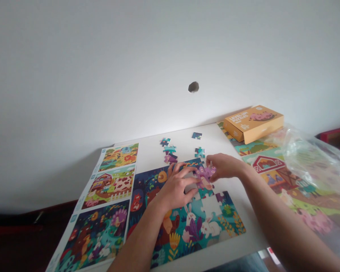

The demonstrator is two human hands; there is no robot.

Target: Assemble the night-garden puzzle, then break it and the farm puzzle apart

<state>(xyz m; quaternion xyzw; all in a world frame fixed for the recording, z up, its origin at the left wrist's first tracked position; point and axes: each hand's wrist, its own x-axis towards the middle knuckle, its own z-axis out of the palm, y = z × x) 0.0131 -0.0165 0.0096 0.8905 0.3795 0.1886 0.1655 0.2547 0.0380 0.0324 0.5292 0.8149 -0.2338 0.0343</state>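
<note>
A partly assembled jigsaw puzzle point(172, 241) of forest animals lies on the white table, with a gap at its right side. My left hand point(175, 187) rests over its upper part, fingers spread, fingertips touching the pieces around the pink and purple bird. At the puzzle's upper right edge, my right hand point(225, 167) has thumb and fingers closed around a purple puzzle piece point(206, 172). Just beyond my hands lie loose pieces: a teal one point(200, 152), a dark blue one point(197, 135) and a small cluster point(170, 149). My left hand hides part of the picture.
A printed sheet point(110, 189) with three pictures lies on the left. To the right are an orange puzzle box point(253, 122), a farm picture point(286, 189) and a clear plastic bag point(308, 158). A white wall point(130, 75) with a hole rises behind the table.
</note>
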